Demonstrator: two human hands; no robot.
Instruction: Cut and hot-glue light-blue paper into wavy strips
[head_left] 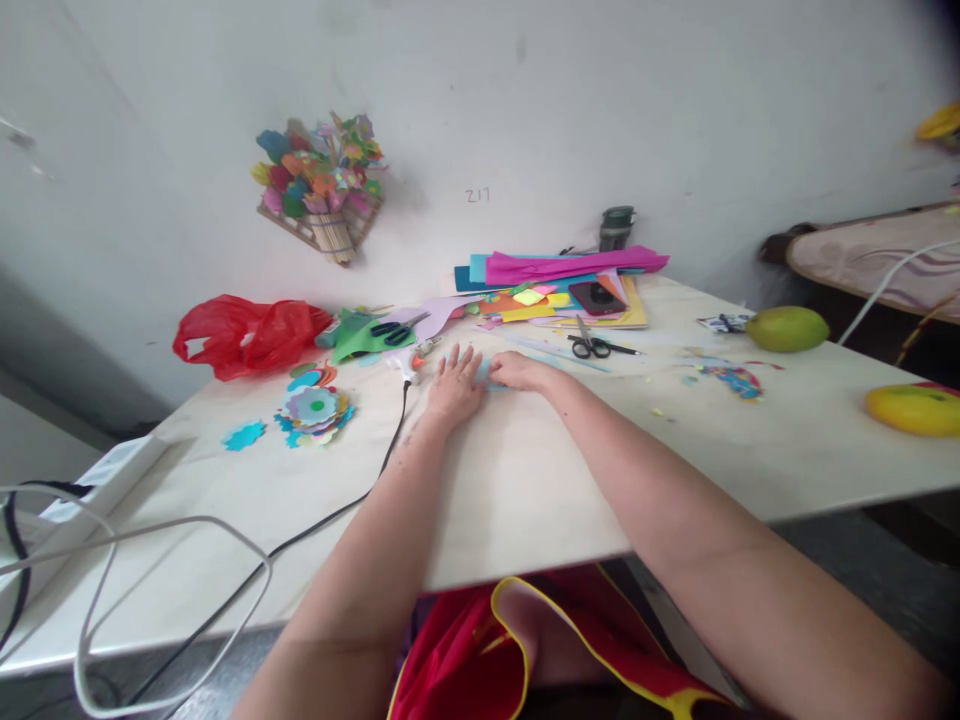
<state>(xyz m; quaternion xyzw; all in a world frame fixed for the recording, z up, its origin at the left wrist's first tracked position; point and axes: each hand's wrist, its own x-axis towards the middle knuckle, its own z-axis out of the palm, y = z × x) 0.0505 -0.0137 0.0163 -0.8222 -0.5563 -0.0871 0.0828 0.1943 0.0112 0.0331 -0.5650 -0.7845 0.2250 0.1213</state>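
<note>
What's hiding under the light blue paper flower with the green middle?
Under the light blue paper flower with the green middle, more colourful cut-paper pieces peek out, some of them bright blue. The flower covers the rest, so I can't tell how many there are.

The bare tabletop (517, 480) between the two forearms is open down to its near edge, as is the stretch right of the right forearm, below the scattered paper scraps (731, 380). To the left, the black cord (337, 515) of the glue gun (409, 368) runs diagonally across the surface, and stacked paper flowers (315, 408) stand beyond it. Behind the hands, black-handled scissors (590, 345), a pen (619, 347) and piled colored sheets (555, 300) block the way to the wall. Two mangoes obstruct the right end.
</note>
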